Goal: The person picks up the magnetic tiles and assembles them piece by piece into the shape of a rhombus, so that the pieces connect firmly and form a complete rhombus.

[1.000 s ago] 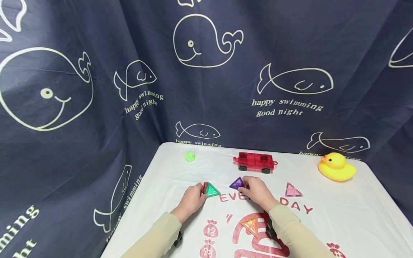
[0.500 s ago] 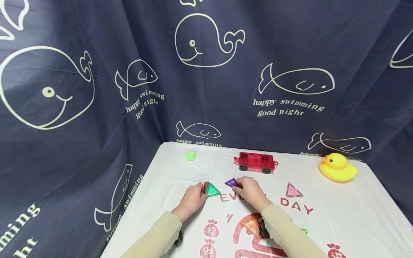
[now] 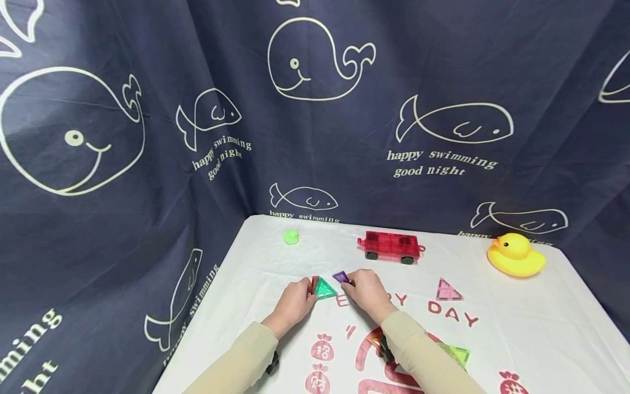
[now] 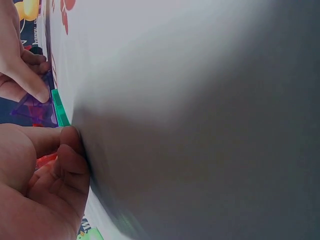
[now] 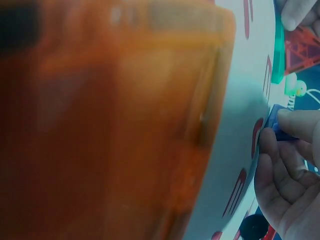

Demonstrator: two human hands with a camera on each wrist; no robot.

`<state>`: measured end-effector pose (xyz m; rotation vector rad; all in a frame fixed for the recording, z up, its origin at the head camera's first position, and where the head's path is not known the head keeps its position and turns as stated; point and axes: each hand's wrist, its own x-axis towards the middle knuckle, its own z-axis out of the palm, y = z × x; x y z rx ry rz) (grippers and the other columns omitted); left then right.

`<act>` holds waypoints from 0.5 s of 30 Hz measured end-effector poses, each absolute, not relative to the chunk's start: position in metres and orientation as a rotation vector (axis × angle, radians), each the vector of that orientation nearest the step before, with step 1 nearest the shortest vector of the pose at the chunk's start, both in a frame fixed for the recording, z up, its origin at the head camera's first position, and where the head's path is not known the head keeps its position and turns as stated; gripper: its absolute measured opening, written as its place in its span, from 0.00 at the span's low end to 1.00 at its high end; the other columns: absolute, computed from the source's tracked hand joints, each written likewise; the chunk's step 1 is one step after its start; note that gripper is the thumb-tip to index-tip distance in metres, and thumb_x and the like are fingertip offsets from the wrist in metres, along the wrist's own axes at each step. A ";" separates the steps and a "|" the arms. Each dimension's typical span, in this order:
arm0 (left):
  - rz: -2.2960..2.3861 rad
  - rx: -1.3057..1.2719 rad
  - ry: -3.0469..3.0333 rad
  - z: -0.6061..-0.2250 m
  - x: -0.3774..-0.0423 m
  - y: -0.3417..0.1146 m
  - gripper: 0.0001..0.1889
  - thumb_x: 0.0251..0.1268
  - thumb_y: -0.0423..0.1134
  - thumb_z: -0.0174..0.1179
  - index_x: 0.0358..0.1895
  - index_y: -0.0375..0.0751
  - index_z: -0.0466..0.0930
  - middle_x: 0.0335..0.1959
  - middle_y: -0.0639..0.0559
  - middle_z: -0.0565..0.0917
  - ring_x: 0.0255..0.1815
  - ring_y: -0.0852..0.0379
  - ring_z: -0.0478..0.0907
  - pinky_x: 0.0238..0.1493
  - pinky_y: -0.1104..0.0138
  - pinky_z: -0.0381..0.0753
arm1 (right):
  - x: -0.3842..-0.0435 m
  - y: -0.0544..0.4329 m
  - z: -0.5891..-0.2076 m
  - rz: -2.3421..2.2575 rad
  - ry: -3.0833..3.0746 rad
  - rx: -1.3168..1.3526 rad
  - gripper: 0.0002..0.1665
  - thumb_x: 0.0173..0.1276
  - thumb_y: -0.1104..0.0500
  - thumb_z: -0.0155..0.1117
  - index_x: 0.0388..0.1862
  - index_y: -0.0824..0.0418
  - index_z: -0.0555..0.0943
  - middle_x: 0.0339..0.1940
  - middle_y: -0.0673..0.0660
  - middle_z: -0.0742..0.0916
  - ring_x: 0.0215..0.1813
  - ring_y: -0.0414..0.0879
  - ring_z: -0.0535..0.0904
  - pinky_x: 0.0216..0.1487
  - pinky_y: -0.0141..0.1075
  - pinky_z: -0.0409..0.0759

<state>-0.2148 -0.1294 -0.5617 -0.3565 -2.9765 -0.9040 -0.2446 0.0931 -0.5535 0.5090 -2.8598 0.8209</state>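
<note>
In the head view my left hand (image 3: 294, 302) holds a red triangle magnetic tile (image 3: 314, 282) at the left side of a green triangle tile (image 3: 325, 289). The right wrist view shows the red tile (image 5: 301, 51) standing up from the green tile's edge (image 5: 278, 52), left fingertips at their corner. A purple triangle tile (image 3: 342, 277) is pinched between thumb and fingers of my right hand (image 3: 366, 291), just right of the green one. From the left wrist, the purple tile (image 4: 37, 107) appears tilted up close beside the green edge (image 4: 60, 107).
A red wheeled car base (image 3: 391, 246) stands behind the hands. A small green duck (image 3: 291, 236) and a large yellow duck (image 3: 515, 257) sit at the back. Pink (image 3: 448, 291) and lime (image 3: 458, 353) tiles lie to the right; an orange tile (image 3: 375, 337) lies partly under the right forearm.
My right hand has moved left with the purple tile, closing in on the green tile. The left hand stays put. The lime tile has come out from behind the right sleeve.
</note>
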 end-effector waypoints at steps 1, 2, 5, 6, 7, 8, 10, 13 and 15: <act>-0.899 -0.360 -2.975 -0.562 -0.215 -0.129 0.11 0.66 0.33 0.70 0.35 0.42 0.75 0.23 0.55 0.76 0.25 0.59 0.72 0.29 0.63 0.73 | -0.245 0.091 -0.554 0.810 -2.855 0.510 0.11 0.65 0.58 0.78 0.23 0.55 0.88 0.17 0.44 0.81 0.24 0.42 0.69 0.31 0.40 0.70; -0.897 -0.363 -2.973 -0.561 -0.215 -0.130 0.11 0.66 0.33 0.70 0.34 0.42 0.75 0.23 0.55 0.76 0.25 0.58 0.72 0.29 0.63 0.73 | -0.245 0.090 -0.554 0.803 -2.854 0.510 0.11 0.65 0.58 0.78 0.23 0.55 0.88 0.17 0.45 0.82 0.24 0.42 0.70 0.31 0.40 0.71; -0.896 -0.366 -2.976 -0.560 -0.215 -0.129 0.11 0.66 0.33 0.70 0.34 0.42 0.75 0.23 0.55 0.76 0.25 0.59 0.72 0.29 0.63 0.73 | -0.245 0.085 -0.554 0.801 -2.861 0.501 0.11 0.66 0.58 0.77 0.23 0.56 0.88 0.19 0.47 0.84 0.25 0.42 0.71 0.33 0.41 0.72; -0.895 -0.368 -2.975 -0.560 -0.215 -0.130 0.11 0.66 0.33 0.70 0.34 0.42 0.75 0.23 0.55 0.76 0.25 0.59 0.72 0.29 0.63 0.73 | -0.245 0.083 -0.554 0.806 -2.867 0.492 0.11 0.67 0.58 0.77 0.24 0.56 0.88 0.20 0.48 0.85 0.25 0.42 0.72 0.33 0.41 0.73; -0.896 -0.370 -2.976 -0.559 -0.214 -0.129 0.11 0.66 0.33 0.70 0.34 0.42 0.75 0.23 0.55 0.76 0.25 0.59 0.72 0.29 0.63 0.73 | -0.245 0.081 -0.554 0.811 -2.876 0.481 0.11 0.67 0.58 0.77 0.25 0.56 0.89 0.21 0.48 0.85 0.26 0.42 0.72 0.34 0.40 0.73; -0.895 -0.372 -2.977 -0.559 -0.214 -0.130 0.11 0.66 0.33 0.70 0.34 0.42 0.75 0.23 0.55 0.76 0.25 0.59 0.72 0.29 0.63 0.73 | -0.245 0.080 -0.554 0.817 -2.876 0.480 0.10 0.67 0.58 0.76 0.25 0.57 0.89 0.21 0.48 0.86 0.26 0.42 0.73 0.34 0.41 0.73; -0.887 -0.378 -2.978 -0.557 -0.214 -0.129 0.10 0.66 0.33 0.70 0.34 0.42 0.75 0.23 0.55 0.76 0.25 0.59 0.72 0.29 0.63 0.73 | -0.244 0.077 -0.554 0.822 -2.867 0.487 0.11 0.67 0.58 0.75 0.24 0.57 0.88 0.21 0.49 0.86 0.26 0.42 0.73 0.33 0.41 0.73; -0.886 -0.385 -2.978 -0.556 -0.213 -0.129 0.10 0.67 0.32 0.70 0.34 0.42 0.75 0.23 0.55 0.77 0.25 0.59 0.73 0.30 0.63 0.74 | -0.244 0.072 -0.554 0.831 -2.864 0.482 0.13 0.67 0.59 0.75 0.22 0.56 0.86 0.19 0.48 0.84 0.25 0.42 0.73 0.32 0.40 0.73; -0.887 -0.386 -2.977 -0.556 -0.214 -0.129 0.10 0.67 0.32 0.70 0.34 0.41 0.75 0.23 0.55 0.77 0.25 0.59 0.73 0.30 0.62 0.74 | -0.243 0.069 -0.555 0.829 -2.867 0.481 0.14 0.68 0.59 0.74 0.21 0.56 0.85 0.18 0.47 0.83 0.24 0.42 0.72 0.31 0.39 0.72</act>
